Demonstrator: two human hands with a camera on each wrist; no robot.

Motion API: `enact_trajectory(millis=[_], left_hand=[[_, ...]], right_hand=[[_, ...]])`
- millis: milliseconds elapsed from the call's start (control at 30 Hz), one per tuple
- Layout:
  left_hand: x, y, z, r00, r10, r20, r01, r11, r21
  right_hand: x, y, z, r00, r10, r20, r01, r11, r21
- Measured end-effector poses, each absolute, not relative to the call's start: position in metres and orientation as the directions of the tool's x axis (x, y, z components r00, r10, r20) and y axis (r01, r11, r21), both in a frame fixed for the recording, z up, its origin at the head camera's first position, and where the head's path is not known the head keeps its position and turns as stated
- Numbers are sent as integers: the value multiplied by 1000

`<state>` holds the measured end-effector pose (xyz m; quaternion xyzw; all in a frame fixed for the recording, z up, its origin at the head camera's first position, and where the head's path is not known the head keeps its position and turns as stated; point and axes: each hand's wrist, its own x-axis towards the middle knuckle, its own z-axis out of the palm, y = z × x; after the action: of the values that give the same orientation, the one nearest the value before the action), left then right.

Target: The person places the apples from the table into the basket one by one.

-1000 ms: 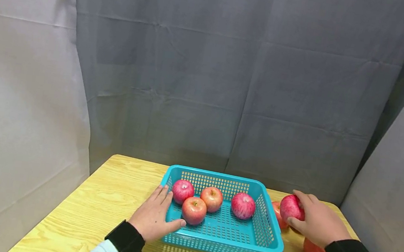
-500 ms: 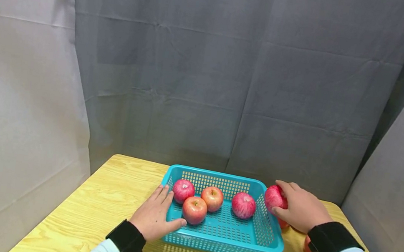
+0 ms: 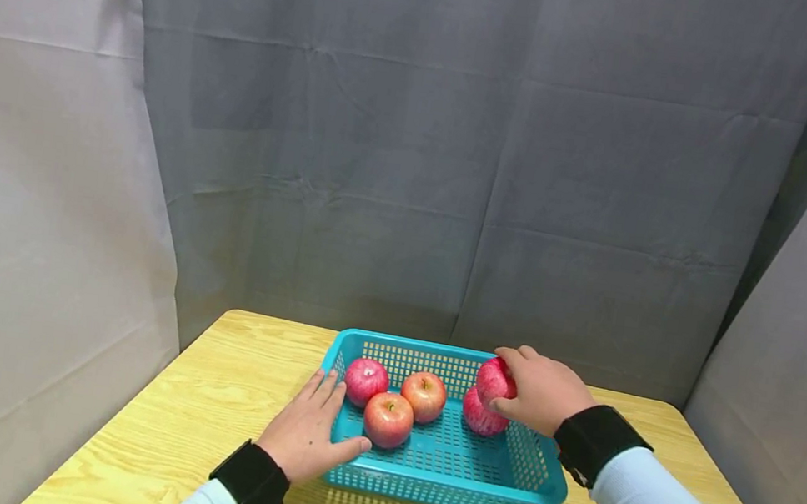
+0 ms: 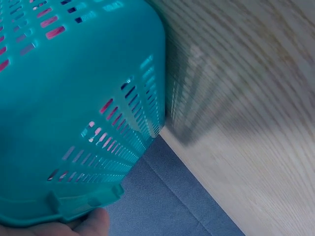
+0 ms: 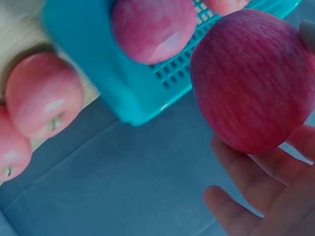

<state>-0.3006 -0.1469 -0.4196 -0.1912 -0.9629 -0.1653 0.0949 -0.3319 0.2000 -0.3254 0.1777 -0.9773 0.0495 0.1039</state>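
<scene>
A turquoise plastic basket with lattice walls stands on the table. My left hand rests on its left end, fingers straight over the rim and thumb along the front corner; fingertips touch the rim in the left wrist view. Above the basket's right half, my right hand grips a red apple between thumb and fingers. Just below it lies another red apple, partly covered. At the basket's left side sit a dark red apple and two paler apples, one in front and one behind.
Outside the basket, two apples lie side by side on the table in the right wrist view; the right arm hides them in the head view. The wooden table has grey cloth hanging behind it.
My right hand has carried the red apple leftward, from beside the basket, across its right rim, to above its right half. The left hand has stayed at the basket's left end.
</scene>
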Motion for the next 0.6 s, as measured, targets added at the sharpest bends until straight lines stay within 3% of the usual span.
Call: enact_trajectory(millis=[600], left_hand=[[-300,-149,-420,-907,341,247,406,863,300]], right_hand=[[-353,154,-374,-898,-421,128,-420,907,38]])
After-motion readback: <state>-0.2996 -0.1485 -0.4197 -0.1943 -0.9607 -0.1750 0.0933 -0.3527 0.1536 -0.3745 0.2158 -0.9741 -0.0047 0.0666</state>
